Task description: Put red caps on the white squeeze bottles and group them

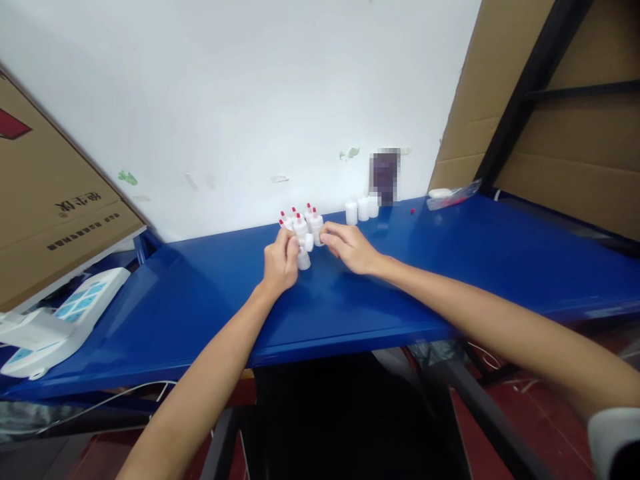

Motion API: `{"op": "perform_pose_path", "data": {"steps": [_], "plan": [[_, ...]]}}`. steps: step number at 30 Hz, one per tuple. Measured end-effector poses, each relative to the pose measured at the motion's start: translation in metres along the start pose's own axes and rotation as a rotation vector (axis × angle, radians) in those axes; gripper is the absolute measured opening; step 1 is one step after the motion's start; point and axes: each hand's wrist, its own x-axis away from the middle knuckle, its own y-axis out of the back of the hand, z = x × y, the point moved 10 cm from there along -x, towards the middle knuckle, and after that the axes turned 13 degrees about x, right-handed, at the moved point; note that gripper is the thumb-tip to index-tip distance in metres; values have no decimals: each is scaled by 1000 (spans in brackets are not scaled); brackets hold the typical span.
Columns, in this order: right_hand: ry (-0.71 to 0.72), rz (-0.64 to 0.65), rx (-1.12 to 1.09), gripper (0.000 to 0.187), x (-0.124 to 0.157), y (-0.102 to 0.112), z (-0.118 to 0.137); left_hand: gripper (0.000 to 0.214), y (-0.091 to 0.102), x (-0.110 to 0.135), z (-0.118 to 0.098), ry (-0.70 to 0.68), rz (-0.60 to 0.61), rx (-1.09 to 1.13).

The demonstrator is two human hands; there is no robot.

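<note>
My left hand (281,261) is closed around a small white plastic bottle (304,260), whose lower part shows beside the fingers. A white rounded piece (309,243) juts out at the thumb; whether it belongs to that bottle I cannot tell. Just to the right, my right hand (353,248) has its thumb and fingers pressed together; anything between them is hidden. Directly behind both hands stands a cluster of several white squeeze bottles (300,225) with pointed red tips, upright on the blue table (210,280).
Three white bottles (351,213) without red tips stand by the wall. Farther right lie a small red cap (413,211) and a clear plastic bag (455,196) with a white item. A white device with blue panels (83,303) sits at the left, below a cardboard box (60,213).
</note>
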Motion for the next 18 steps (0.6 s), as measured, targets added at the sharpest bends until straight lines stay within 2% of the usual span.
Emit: {"op": "perform_pose_path", "data": {"steps": [3,6,14,18], "plan": [[-56,-25,98,32,-2,6,-11,38,23,-4,23,103,-142,-3],[-80,-34,207,31,-5,11,-16,36,32,-5,38,174,-189,20],[-142,-154,294,36,-11,43,-37,37,13,-5,40,197,-44,79],[-139,-68,520,22,-14,52,-46,36,5,-4,44,239,23,128]]}}
